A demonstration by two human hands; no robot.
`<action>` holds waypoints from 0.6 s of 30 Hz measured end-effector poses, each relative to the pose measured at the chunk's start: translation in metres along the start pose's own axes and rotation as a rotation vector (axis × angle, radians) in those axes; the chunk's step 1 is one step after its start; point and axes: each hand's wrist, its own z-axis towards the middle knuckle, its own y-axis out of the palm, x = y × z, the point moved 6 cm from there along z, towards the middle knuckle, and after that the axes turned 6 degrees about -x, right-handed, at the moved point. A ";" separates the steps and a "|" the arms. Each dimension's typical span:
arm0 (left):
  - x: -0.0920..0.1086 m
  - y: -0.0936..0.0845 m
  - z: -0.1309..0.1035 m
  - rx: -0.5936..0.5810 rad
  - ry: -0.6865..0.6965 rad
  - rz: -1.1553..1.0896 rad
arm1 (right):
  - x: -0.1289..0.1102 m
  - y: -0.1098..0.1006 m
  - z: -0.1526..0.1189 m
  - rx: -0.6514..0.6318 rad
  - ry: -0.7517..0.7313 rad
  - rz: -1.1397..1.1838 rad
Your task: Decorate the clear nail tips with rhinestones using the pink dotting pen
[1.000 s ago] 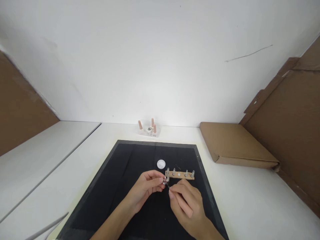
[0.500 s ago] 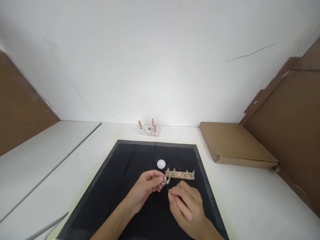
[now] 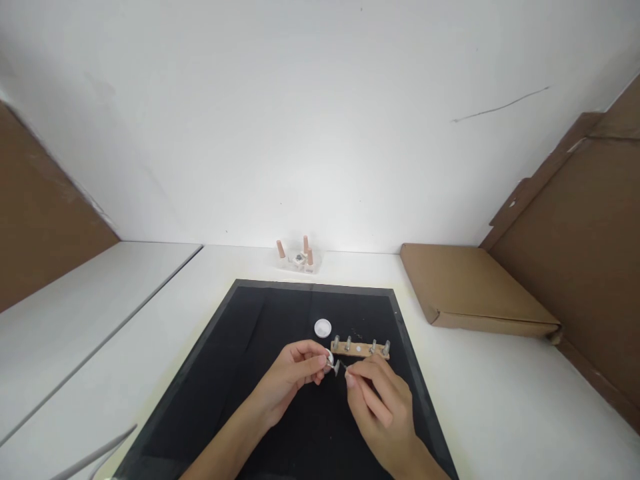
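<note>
My left hand point(image 3: 295, 373) is closed around a small white round container point(image 3: 329, 361), and its fingertips also pinch a thin piece that ends in a small grey tip point(image 3: 337, 368). To the right, my right hand point(image 3: 383, 400) pinches a thin dark tool point(image 3: 343, 365), its point close to the grey tip. Whether the two touch cannot be made out. Just beyond my hands, a tan strip point(image 3: 365, 350) carries several small greyish clear pieces standing upright and a white dot. A white round lid or dish point(image 3: 323, 328) lies on the black mat behind my left hand.
The black mat point(image 3: 240, 340) has a grey border. Against the wall stands a clear tray point(image 3: 300, 268) with pink-capped bottles. A flat cardboard box point(image 3: 475, 280) lies at the right, with brown cardboard panels on both sides. Something thin and grey point(image 3: 95, 455) is at the lower left.
My right hand has moved slightly to the right and up with the dark tool. The small piece at my left fingertips now points differently, with its grey tip to the right. My left hand stays in place.
</note>
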 end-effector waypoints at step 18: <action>0.003 0.001 -0.001 0.018 0.017 0.012 | 0.000 0.002 0.001 -0.036 -0.013 0.002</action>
